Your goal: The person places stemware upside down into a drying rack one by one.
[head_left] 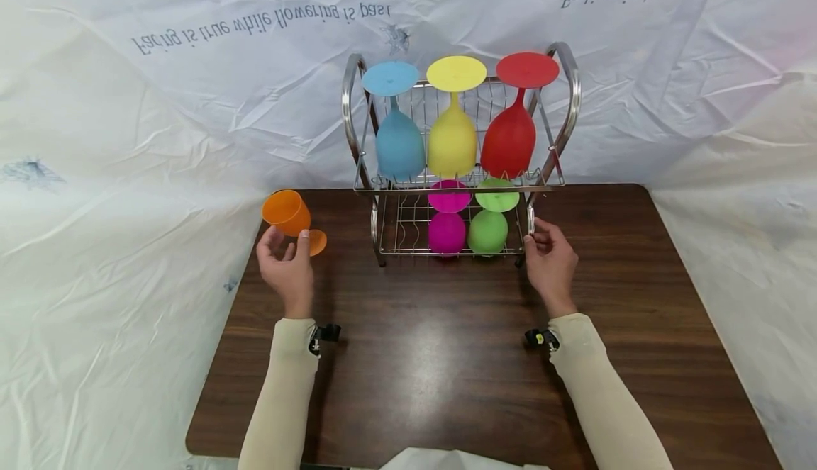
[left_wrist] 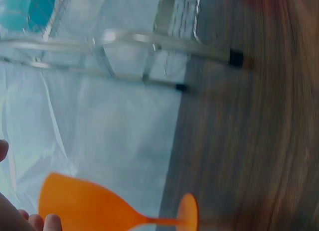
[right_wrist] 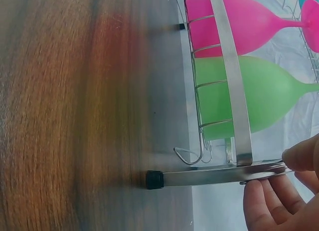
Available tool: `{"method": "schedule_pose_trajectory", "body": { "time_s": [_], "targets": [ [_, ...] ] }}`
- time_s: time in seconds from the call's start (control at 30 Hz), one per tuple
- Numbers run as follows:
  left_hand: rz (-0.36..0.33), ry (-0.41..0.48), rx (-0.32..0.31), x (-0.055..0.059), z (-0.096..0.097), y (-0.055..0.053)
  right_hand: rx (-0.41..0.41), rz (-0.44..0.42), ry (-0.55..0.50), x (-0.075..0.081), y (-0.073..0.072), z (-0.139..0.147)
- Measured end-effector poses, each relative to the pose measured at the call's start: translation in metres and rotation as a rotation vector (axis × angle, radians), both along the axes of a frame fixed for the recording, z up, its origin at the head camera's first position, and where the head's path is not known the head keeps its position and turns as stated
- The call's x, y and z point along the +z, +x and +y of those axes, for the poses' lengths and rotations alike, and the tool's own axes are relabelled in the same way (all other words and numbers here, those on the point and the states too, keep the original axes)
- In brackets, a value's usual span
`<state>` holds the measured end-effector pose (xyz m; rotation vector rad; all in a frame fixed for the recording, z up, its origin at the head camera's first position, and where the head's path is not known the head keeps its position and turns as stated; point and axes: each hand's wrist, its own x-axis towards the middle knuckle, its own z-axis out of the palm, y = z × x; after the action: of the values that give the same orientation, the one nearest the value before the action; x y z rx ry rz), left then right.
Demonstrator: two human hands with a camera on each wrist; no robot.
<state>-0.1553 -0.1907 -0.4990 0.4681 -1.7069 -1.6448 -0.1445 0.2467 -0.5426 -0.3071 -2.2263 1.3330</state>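
Note:
An orange goblet (head_left: 286,213) stands upright on the table's left, its round foot showing beside the thumb. Just in front of it is my left hand (head_left: 287,268), thumb and fingers apart. Fingertips (left_wrist: 37,221) overlap the orange bowl in the left wrist view; whether they touch it cannot be told. My right hand (head_left: 552,261) pinches the right front upright of a two-tier metal dish rack (head_left: 376,222), thumb on one side and fingers on the other. Upside down on the lower tier are a magenta goblet (head_left: 447,233) and a green goblet (head_left: 488,232).
Blue (head_left: 400,147), yellow (head_left: 452,145) and red (head_left: 508,140) goblets stand inverted on the rack's upper tier. The lower tier's left part shows bare wires. Beneath everything is a dark wooden table (head_left: 428,385), with a white printed sheet (head_left: 223,115) behind it.

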Motion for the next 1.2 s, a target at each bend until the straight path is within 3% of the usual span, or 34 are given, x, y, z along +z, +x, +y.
{"method": "schedule_pose_trajectory", "body": {
  "time_s": [0.17,0.5,0.63,0.87,1.2],
  "targets": [
    [-0.033,0.025,0.051,-0.021,-0.019,-0.016,-0.008,-0.022,0.011,0.000,0.003,0.000],
    [-0.038,0.010,0.034,-0.039,-0.027,-0.046,-0.009,-0.022,0.018,-0.001,0.000,0.001],
    [-0.020,0.047,0.015,-0.035,-0.024,-0.052,-0.005,-0.015,0.010,-0.001,0.001,0.001],
    [0.032,0.094,-0.013,-0.019,-0.017,-0.052,0.003,-0.012,0.012,0.000,0.001,-0.001],
    [0.053,0.121,-0.008,-0.023,-0.017,-0.055,0.002,-0.015,0.026,0.003,0.004,0.000]
  ]
}}
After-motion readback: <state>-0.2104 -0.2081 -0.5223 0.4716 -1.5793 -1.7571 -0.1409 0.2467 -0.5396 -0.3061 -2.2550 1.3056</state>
